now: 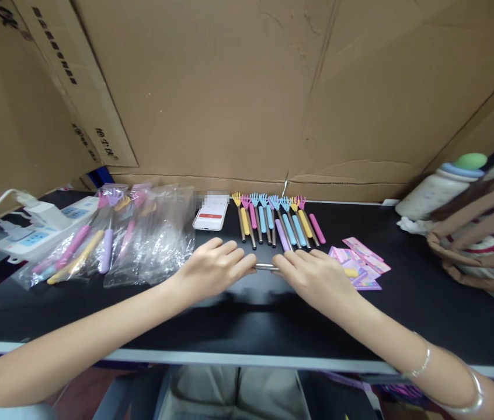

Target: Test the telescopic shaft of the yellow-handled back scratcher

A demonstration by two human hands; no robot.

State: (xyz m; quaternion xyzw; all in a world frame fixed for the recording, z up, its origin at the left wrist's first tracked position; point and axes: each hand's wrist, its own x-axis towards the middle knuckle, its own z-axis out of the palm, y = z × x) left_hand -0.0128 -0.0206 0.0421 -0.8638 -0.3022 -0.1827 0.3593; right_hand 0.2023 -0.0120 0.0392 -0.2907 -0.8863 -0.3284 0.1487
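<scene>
My left hand (215,265) and my right hand (315,274) are closed on a back scratcher, its thin metal rod (265,266) showing between them above the black table. A yellow piece (351,272) shows beyond my right hand, probably its handle; the rest is hidden by my fingers. Just past my hands lies a row of back scratchers (263,219) with claw-shaped heads in yellow, pink and blue, with coloured handle sleeves among them. Close to my right hand are pink and purple printed cards (367,259).
Clear plastic bags (155,233), some with back scratchers inside, lie at left beside a white power strip (49,227). A phone (211,211) lies at the back. At right are a bottle (439,186) and a bag with brown straps (479,245). Cardboard (229,87) walls the back.
</scene>
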